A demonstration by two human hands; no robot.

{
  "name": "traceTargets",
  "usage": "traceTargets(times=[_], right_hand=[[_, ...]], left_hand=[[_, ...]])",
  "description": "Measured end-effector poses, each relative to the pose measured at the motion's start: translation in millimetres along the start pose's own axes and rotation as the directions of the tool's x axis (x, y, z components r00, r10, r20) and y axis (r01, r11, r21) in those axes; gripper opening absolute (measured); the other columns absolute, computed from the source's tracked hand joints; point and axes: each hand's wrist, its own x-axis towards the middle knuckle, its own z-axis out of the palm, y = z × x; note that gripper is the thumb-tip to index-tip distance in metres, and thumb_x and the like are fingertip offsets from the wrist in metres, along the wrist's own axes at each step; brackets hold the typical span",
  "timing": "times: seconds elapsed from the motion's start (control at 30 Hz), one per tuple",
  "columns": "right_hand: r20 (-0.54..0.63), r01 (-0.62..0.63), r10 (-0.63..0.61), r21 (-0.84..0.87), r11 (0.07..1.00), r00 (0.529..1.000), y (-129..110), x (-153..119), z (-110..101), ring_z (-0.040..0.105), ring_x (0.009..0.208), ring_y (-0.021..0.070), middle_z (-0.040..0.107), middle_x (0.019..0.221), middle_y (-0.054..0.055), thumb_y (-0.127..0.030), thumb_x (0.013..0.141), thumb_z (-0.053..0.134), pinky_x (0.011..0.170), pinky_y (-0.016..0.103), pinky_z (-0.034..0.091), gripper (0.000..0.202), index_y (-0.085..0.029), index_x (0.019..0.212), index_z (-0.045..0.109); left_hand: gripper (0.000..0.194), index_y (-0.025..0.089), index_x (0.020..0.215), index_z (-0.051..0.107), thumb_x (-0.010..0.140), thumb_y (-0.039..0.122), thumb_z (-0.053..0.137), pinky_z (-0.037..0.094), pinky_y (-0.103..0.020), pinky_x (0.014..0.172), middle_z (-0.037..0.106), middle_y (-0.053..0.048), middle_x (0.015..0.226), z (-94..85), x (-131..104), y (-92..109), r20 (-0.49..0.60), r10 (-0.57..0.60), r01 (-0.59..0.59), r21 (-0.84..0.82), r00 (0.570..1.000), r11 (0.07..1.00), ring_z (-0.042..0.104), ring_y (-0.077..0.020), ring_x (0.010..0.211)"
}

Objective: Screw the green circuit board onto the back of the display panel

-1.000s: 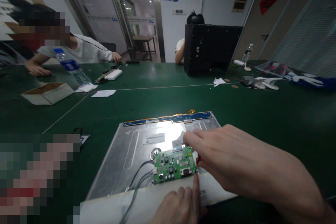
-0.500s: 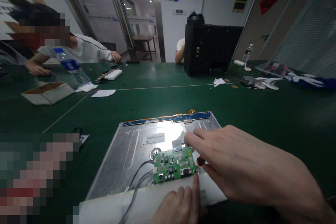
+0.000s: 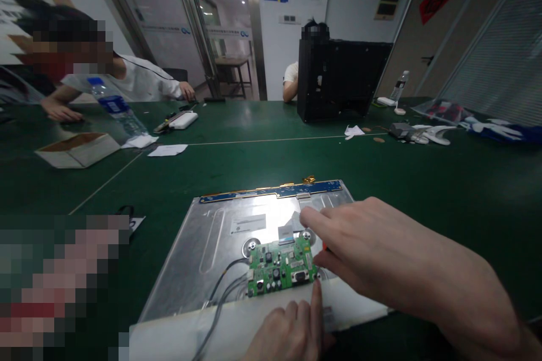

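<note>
A green circuit board (image 3: 282, 264) lies on the back of a silver display panel (image 3: 186, 259), with grey cables plugged into its left side. My left hand (image 3: 285, 330) rests on the white strip (image 3: 178, 327) along the panel's near edge. Its index finger is stretched out to the board's lower right corner, the other fingers curled, holding nothing visible. Over the board's right side, my right hand (image 3: 359, 248) is closed around what looks like a screwdriver with a red handle (image 3: 324, 246). Only a red sliver shows; its tip is hidden.
A cardboard box (image 3: 80, 149), a water bottle (image 3: 116, 104) and paper (image 3: 167, 150) are on the left of the green table. A black monitor (image 3: 342, 79) stands ahead. Gloves (image 3: 495, 128) lie far right. Two people sit across the table.
My right hand has shifted slightly, its thumb moving up and left toward the board and covering most of the red-and-black handle. My left hand stays in place.
</note>
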Motion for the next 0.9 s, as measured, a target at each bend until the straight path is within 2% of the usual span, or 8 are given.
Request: traceTargets(times=[0.17,0.37,0.57,0.67,0.77,0.9], right_hand=[[0.032,0.047,-0.048,0.044,0.998,0.998,-2.0,-5.5,-2.4,0.051,0.065,0.0150,0.061,0.086,0.000,-0.015,0.081,0.055,0.051,0.029,0.025,0.022,-0.022,0.102,0.048],[0.017,0.079,-0.080,0.057,0.995,0.997,0.2,-4.6,0.4,0.048,0.064,0.0138,0.060,0.084,-0.002,-0.009,0.079,0.055,0.051,0.029,0.025,0.027,-0.021,0.102,0.046],[-0.052,0.025,-0.025,-0.005,1.000,0.998,2.3,-0.7,4.3,0.050,0.060,0.0138,0.060,0.080,-0.003,-0.012,0.081,0.057,0.050,0.029,0.023,0.024,-0.022,0.101,0.048],[-0.013,0.008,-0.008,0.022,1.000,1.000,0.9,-0.9,2.5,0.051,0.062,0.0144,0.061,0.081,-0.003,-0.015,0.082,0.056,0.050,0.029,0.025,0.020,-0.023,0.098,0.049],[0.033,0.039,-0.040,0.043,0.998,0.999,-0.9,-2.2,0.1,0.051,0.065,0.0152,0.061,0.085,-0.002,-0.017,0.081,0.057,0.050,0.030,0.025,0.021,-0.022,0.099,0.048],[0.030,0.072,-0.074,0.051,0.996,0.997,-0.2,-3.3,0.4,0.048,0.064,0.0143,0.060,0.085,-0.002,-0.008,0.079,0.054,0.051,0.029,0.025,0.027,-0.022,0.101,0.047]], left_hand=[[0.042,0.000,0.114,0.052,0.092,0.036,0.054,0.038,-0.026,0.039,0.058,-0.003,0.071,0.9,0.1,-0.1,0.038,-0.007,0.008,-0.026,0.999,1.000,0.056,-0.0160,0.054],[0.048,0.000,0.118,0.050,0.091,0.039,0.056,0.040,-0.025,0.039,0.059,-0.002,0.070,0.2,0.3,-1.7,0.028,-0.010,0.011,-0.033,1.000,0.999,0.057,-0.0152,0.053],[0.050,0.000,0.115,0.051,0.088,0.041,0.059,0.039,-0.025,0.038,0.060,-0.002,0.069,-0.8,0.8,-1.0,-0.007,-0.013,0.013,-0.002,1.000,1.000,0.057,-0.0154,0.052],[0.050,-0.001,0.115,0.051,0.088,0.040,0.059,0.039,-0.026,0.037,0.059,-0.002,0.069,-0.8,-0.1,-0.7,-0.018,-0.007,0.007,-0.008,1.000,1.000,0.057,-0.0155,0.051],[0.046,0.000,0.113,0.052,0.088,0.038,0.059,0.039,-0.026,0.036,0.058,-0.001,0.068,-0.9,-0.2,-0.9,-0.021,-0.009,0.009,-0.011,1.000,1.000,0.056,-0.0158,0.050],[0.049,0.000,0.113,0.052,0.086,0.039,0.061,0.039,-0.026,0.036,0.058,-0.001,0.066,-0.9,1.6,-1.5,-0.025,-0.019,0.018,-0.012,1.000,1.000,0.056,-0.0158,0.048]])
